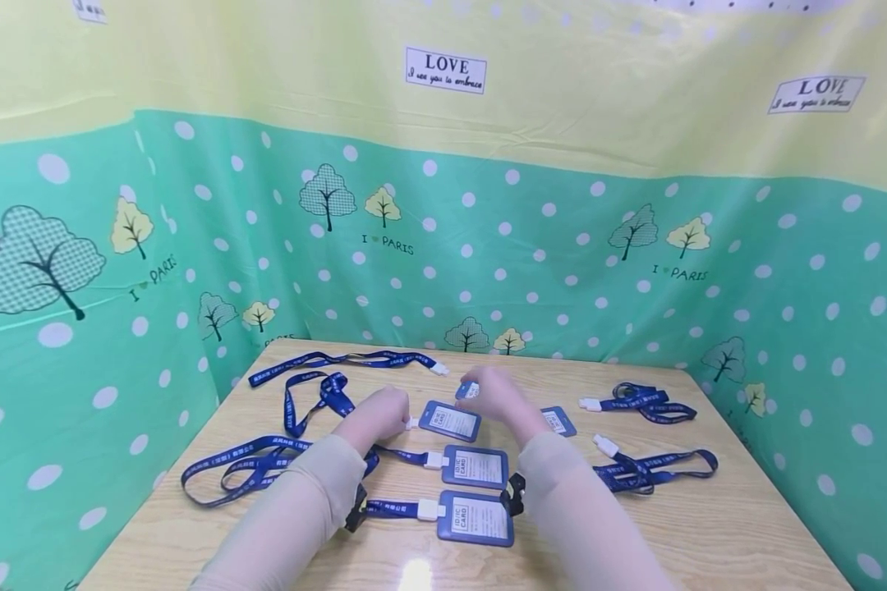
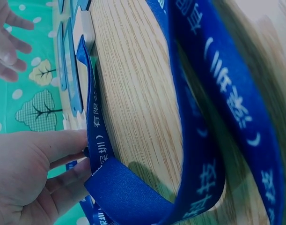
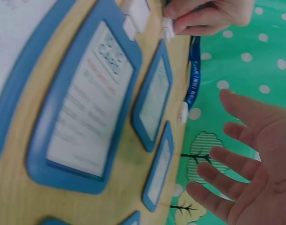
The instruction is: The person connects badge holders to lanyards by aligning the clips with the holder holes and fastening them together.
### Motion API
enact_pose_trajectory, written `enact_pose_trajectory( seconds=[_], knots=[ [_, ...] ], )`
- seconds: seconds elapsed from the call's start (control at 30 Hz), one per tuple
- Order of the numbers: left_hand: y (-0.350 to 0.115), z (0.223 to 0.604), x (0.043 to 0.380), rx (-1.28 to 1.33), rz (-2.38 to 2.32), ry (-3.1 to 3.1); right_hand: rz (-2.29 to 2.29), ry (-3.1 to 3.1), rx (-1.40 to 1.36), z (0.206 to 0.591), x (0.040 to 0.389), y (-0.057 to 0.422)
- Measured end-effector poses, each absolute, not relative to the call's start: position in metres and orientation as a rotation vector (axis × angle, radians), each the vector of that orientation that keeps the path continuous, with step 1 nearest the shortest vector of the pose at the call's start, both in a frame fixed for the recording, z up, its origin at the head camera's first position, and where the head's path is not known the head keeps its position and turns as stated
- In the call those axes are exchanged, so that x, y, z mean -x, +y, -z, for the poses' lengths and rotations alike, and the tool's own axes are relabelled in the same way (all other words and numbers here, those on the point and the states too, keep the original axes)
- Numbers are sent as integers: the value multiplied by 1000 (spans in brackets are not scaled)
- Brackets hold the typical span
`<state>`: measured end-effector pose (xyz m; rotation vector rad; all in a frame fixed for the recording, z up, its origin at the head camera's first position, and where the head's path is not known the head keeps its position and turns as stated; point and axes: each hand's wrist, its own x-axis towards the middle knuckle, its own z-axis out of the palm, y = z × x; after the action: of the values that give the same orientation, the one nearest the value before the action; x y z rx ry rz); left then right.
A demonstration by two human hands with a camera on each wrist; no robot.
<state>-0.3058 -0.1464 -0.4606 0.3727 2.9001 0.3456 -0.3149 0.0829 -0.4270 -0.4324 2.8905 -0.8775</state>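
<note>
My left hand (image 1: 386, 413) pinches the white clip (image 3: 168, 29) of a blue lanyard. This clip is at the end of a blue card holder (image 1: 449, 420) lying on the wooden table. The lanyard's strap (image 1: 292, 406) trails back to the left of that hand. My right hand (image 1: 497, 396) is spread with its fingers apart and holds nothing, as the right wrist view shows. In the head view it overlaps a small part of another card holder (image 1: 468, 390) farther back.
Two card holders with clipped lanyards lie nearer, one in the middle (image 1: 475, 466) and one in front (image 1: 475, 519). Another holder (image 1: 559, 421) lies right of my right hand. Loose lanyards lie at the back left (image 1: 406, 358) and right (image 1: 639, 401). A patterned curtain (image 1: 429, 271) surrounds the table.
</note>
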Motion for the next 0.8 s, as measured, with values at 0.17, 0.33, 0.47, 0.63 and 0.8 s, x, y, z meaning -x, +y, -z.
enact_pose_trajectory(
  seconds=[0.17, 0.33, 0.47, 0.63, 0.8],
  knots=[
    [-146, 461, 306, -377, -322, 2907, 856, 2866, 379, 436, 312, 78],
    [-145, 462, 306, -370, -316, 2904, 852, 2830, 305, 443, 310, 73],
    [-144, 462, 307, -364, -320, 2901, 840, 2802, 233, 450, 309, 71],
    [-145, 461, 307, -349, -335, 2901, 838, 2775, 206, 457, 306, 70],
    [-145, 461, 307, -353, -338, 2900, 761, 2788, 261, 459, 302, 69]
  ],
)
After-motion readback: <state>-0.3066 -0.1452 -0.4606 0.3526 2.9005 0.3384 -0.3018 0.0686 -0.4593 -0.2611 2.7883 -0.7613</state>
